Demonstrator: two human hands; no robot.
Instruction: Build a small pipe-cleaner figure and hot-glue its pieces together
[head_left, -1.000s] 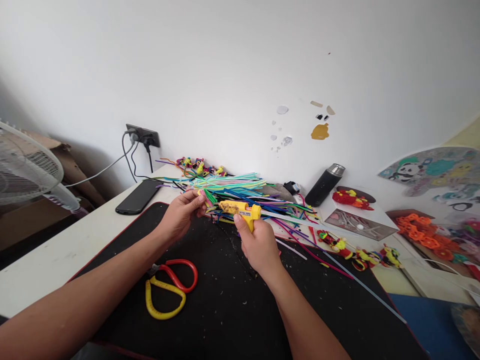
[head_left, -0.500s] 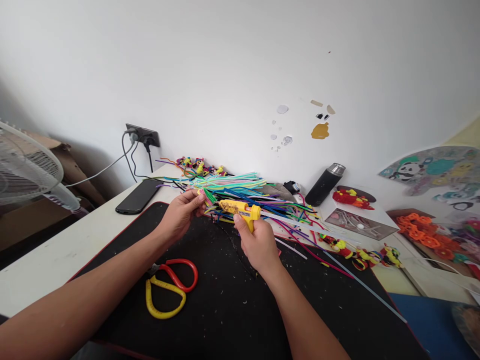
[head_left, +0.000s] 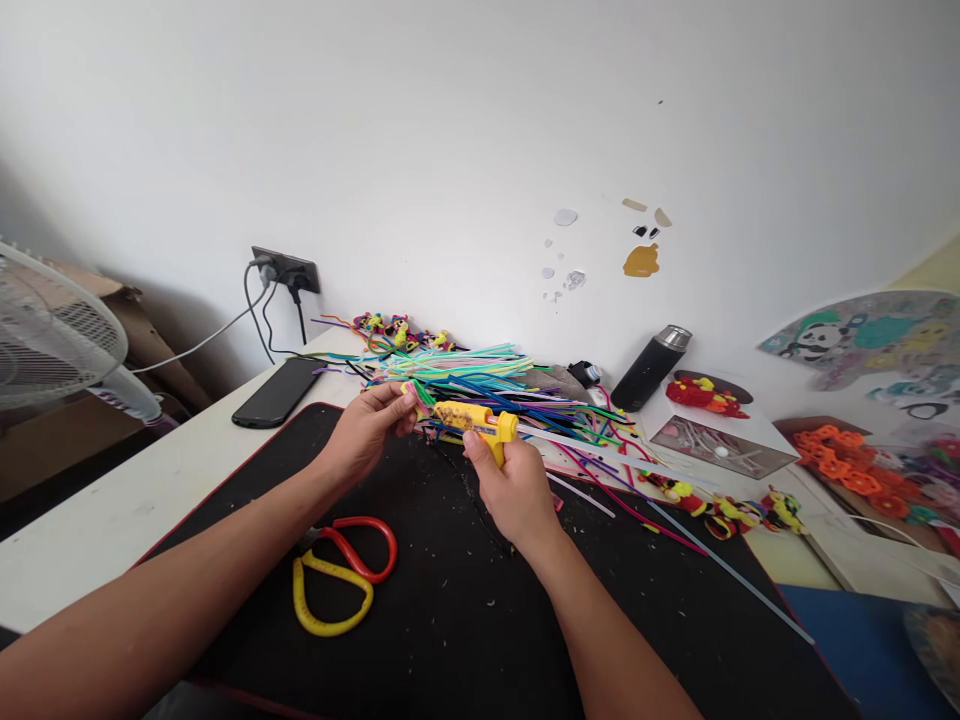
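My right hand (head_left: 510, 485) is wrapped round the handle of a yellow hot glue gun (head_left: 469, 415), its nozzle pointing left. A long translucent glue stick (head_left: 600, 440) sticks out of the gun's back. Between the thumb and fingers of my left hand (head_left: 375, 425) is a small green and pink fuzzy piece (head_left: 423, 396), partly hidden by the fingers. The nozzle end is right at this piece; whether they touch I cannot tell. Scissors (head_left: 337, 580) with one red and one yellow handle lie under my left forearm, their blades hidden.
Behind my hands is a pile of coloured pipe cleaners (head_left: 480, 365). A phone (head_left: 277, 392) lies at the left, and a black flask (head_left: 651, 370) leans at the back right. Small fuzzy figures (head_left: 739, 515) sit right on the table. A black mat (head_left: 465, 640) covers the front.
The glue gun has shifted slightly left, closer to the green and pink piece. That piece has turned a little in my left hand.
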